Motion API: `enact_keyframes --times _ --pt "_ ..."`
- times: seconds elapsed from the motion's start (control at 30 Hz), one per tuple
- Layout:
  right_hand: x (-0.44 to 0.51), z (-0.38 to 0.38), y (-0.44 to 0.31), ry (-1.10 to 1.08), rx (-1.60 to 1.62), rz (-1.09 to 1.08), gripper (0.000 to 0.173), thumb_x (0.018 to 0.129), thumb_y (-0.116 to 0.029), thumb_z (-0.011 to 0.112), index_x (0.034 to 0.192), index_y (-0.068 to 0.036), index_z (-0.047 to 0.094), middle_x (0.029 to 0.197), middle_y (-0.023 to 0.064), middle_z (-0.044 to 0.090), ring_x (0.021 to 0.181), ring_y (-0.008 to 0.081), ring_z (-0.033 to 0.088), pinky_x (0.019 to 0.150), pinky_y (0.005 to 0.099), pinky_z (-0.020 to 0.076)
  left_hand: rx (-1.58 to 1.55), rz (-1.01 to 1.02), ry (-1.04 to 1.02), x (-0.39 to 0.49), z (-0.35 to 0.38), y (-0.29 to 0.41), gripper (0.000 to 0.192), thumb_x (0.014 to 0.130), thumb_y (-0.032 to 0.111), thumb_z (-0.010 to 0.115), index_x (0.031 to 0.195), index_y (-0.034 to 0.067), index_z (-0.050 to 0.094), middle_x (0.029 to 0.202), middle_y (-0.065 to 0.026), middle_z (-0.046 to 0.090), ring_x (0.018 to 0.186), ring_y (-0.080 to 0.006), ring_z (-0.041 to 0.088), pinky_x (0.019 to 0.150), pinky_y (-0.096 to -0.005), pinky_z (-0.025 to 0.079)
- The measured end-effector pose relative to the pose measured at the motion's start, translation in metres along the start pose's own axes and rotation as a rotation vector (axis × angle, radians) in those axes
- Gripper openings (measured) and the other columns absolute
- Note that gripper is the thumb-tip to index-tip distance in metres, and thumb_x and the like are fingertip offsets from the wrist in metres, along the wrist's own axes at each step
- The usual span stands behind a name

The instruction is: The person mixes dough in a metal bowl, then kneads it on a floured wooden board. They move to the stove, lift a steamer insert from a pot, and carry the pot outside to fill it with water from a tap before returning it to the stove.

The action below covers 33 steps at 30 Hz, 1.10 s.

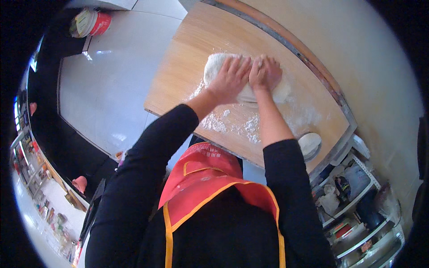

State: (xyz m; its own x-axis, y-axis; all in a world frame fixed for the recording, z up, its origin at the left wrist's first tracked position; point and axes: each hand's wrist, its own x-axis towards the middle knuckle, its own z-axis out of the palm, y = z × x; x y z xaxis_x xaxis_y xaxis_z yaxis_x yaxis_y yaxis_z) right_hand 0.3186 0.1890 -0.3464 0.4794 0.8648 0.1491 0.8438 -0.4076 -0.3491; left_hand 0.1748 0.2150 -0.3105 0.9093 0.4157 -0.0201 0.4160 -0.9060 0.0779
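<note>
A large, pale mass of dough (214, 65) lies on a wooden board (187, 67). My left hand (232, 79) rests flat on top of the dough, its fingers pointing away from me and slightly apart. Close beside it, my right hand (266, 72) presses on the dough with bent fingers; its palm is hidden. Part of the dough shows below and to the right of both hands. Loose white flour (214, 123) is scattered on the board's near side. Near the right corner stands a small round bowl (309, 144) of white powder, probably flour.
A wall (375, 83) runs along the board's far right side. Loaded metal shelves (348, 201) stand at lower right. Pale tiled floor (110, 90) extends left, with a red and white bucket (95, 23) at upper left. I wear a red apron (207, 177) with yellow trim.
</note>
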Motion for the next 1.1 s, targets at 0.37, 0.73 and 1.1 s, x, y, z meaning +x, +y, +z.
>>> enact_keyframes --times 0.37,0.73,1.1 --pt "-0.17 0.008 -0.129 -0.02 0.711 -0.148 0.022 0.082 -0.005 0.047 0.1 0.003 0.056 0.115 0.0237 0.052 0.114 0.0366 0.046 0.101 0.0455 0.0323 -0.73 -0.019 -0.279 0.112 0.016 -0.09 0.073 0.058 0.047 0.078 0.114 0.004 0.059 0.104 -0.0172 0.063 0.093 -0.0307 0.061 0.084 -0.0388 0.047" --pt "-0.158 0.036 -0.057 -0.077 0.4 -0.06 0.073 0.08 -0.035 0.058 0.139 -0.005 0.027 0.144 0.022 0.023 0.134 0.0389 0.018 0.108 0.0532 0.0129 -1.095 -0.308 -0.534 0.083 -0.01 -0.111 0.068 0.073 0.05 0.066 0.12 0.003 0.054 0.101 -0.0128 0.064 0.09 -0.0217 0.063 0.078 -0.0309 0.049" --pt "-0.216 0.006 -0.023 -0.116 0.434 0.013 0.058 0.072 -0.022 0.065 0.124 -0.003 0.046 0.129 0.0197 0.045 0.121 0.0374 0.039 0.106 0.0491 0.0221 -1.684 -0.764 -0.38 -0.035 -0.006 -0.078 0.06 0.081 0.039 0.064 0.123 -0.001 0.049 0.107 -0.013 0.06 0.095 -0.02 0.059 0.082 -0.0303 0.047"
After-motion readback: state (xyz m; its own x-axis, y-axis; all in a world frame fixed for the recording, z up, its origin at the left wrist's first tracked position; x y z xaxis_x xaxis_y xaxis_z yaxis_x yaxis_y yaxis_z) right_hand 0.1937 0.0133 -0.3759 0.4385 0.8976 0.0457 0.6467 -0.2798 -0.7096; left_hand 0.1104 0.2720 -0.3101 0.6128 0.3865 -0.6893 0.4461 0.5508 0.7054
